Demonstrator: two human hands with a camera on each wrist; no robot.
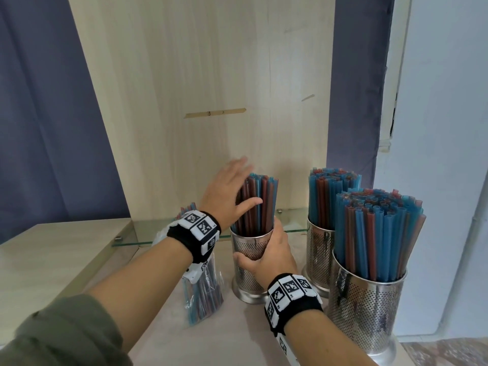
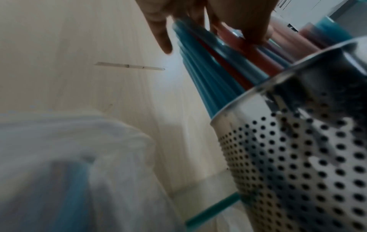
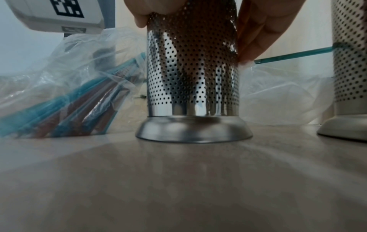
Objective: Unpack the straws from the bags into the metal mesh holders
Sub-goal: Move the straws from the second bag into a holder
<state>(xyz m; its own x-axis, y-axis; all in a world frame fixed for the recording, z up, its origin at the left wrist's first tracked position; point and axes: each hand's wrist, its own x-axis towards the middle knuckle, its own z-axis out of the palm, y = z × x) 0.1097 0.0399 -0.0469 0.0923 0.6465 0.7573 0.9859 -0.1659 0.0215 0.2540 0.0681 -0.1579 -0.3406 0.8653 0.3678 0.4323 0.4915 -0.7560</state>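
Bag (image 1: 203,294) half hidden behind left hand (image 1: 227,191) – fingertips blurred; contents unclear

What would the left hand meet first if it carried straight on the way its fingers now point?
Probably the wooden back panel. The left hand already rests against the straws in the middle holder, fingers pointing up and back; depth is unclear.

Perforated steel holder (image 1: 248,249) upright, blue-red straws (image 1: 257,204) inside.

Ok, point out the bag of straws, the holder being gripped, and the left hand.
bag of straws (image 3: 65,100), right wrist view, clear plastic over the straws
gripped holder (image 1: 249,276), head view, perforated wall
left hand (image 1: 225,192), head view, back of hand
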